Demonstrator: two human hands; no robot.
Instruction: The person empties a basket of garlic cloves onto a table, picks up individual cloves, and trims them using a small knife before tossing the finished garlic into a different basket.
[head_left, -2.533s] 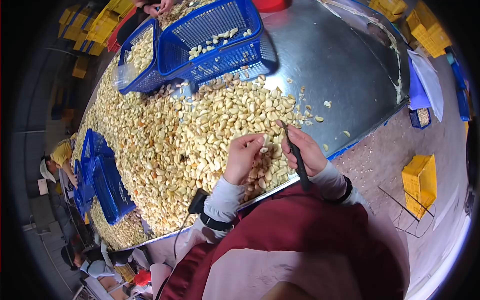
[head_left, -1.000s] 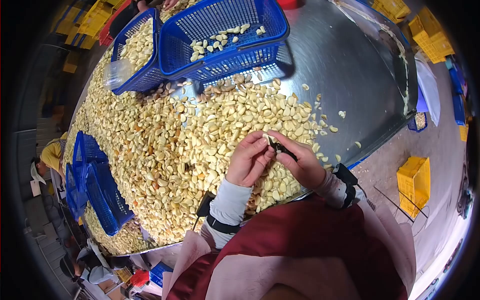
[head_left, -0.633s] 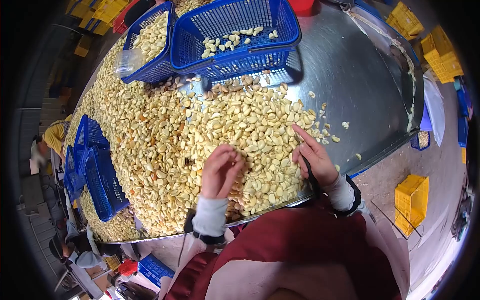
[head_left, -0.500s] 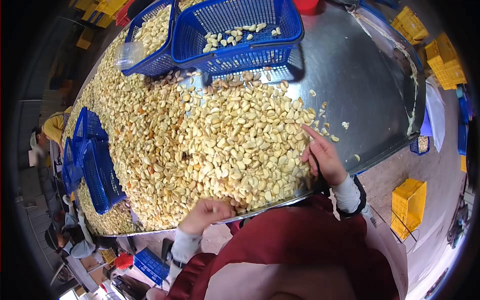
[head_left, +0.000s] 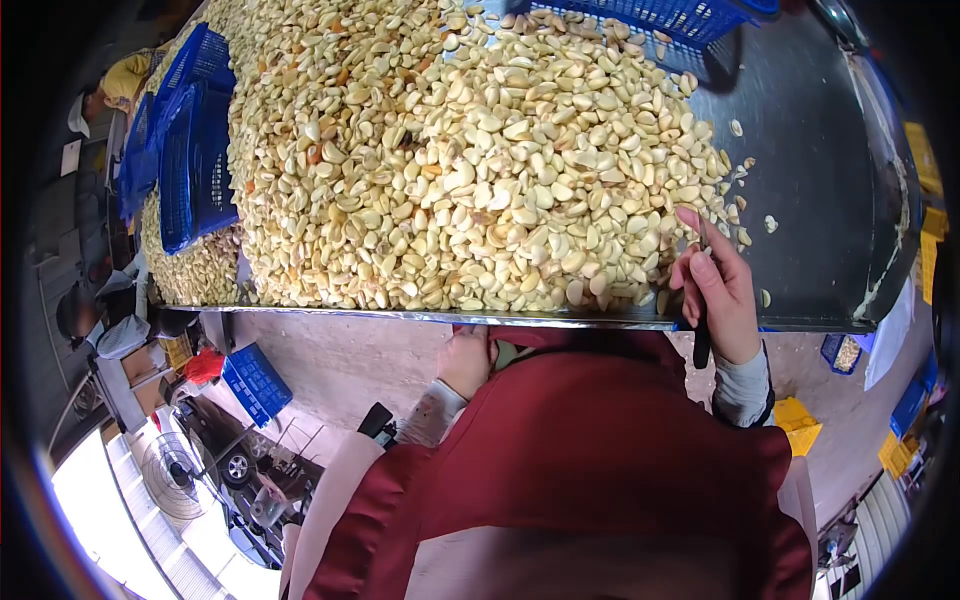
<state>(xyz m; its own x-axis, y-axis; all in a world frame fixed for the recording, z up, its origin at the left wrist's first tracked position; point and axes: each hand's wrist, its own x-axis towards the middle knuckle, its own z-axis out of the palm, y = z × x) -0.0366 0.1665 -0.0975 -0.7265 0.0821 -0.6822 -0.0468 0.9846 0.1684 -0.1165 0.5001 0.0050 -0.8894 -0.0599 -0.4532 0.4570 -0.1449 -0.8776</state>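
Observation:
A broad heap of pale yellow, bean-shaped kernels [head_left: 520,190] covers much of the metal table [head_left: 810,190]. My right hand [head_left: 735,300] is over the heap's right edge, closed round a small knife [head_left: 702,345]. Its dark handle shows below the fingers and its thin blade beside the forefinger. Below the table's front rim, against the dark red apron [head_left: 570,430], my left hand [head_left: 464,362] is closed. Its fingers are turned away, and I cannot tell what they hold.
Blue plastic baskets stand at the back [head_left: 680,20] and left [head_left: 195,160] of the table. A few loose kernels [head_left: 770,223] lie to the right. Two people, one in yellow [head_left: 128,78] and another [head_left: 115,320], are at the far left. A fan [head_left: 180,475] stands on the floor side.
The view has tipped down toward the apron. My left hand has drawn back from the heap to below the table's rim. My right hand's fingers have curled in, and the knife shows more.

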